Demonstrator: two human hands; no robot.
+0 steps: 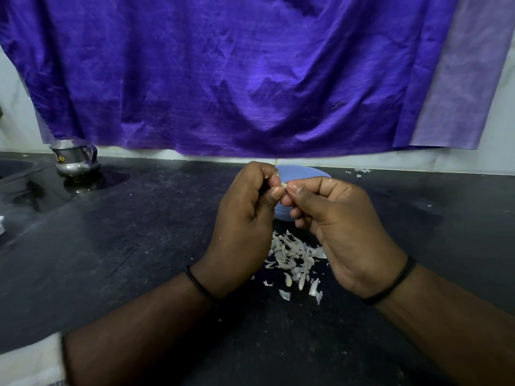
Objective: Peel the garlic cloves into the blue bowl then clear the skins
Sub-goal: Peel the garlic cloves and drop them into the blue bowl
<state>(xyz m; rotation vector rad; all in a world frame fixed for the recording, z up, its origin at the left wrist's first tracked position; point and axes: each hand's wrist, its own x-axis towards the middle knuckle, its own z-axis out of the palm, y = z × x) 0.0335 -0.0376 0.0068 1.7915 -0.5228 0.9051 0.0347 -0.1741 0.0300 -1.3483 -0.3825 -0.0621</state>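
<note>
I see my left hand (pixel 245 215) and right hand (pixel 338 218) both pinching one small pale garlic clove (pixel 284 185) between curled fingertips, hiding most of the round blue bowl (pixel 299 174) behind. White papery skins (pixel 292 257) litter the black stone counter (pixel 125 246) below; a steel jug (pixel 74 160) stands far left under purple cloth (pixel 223 73).
</note>
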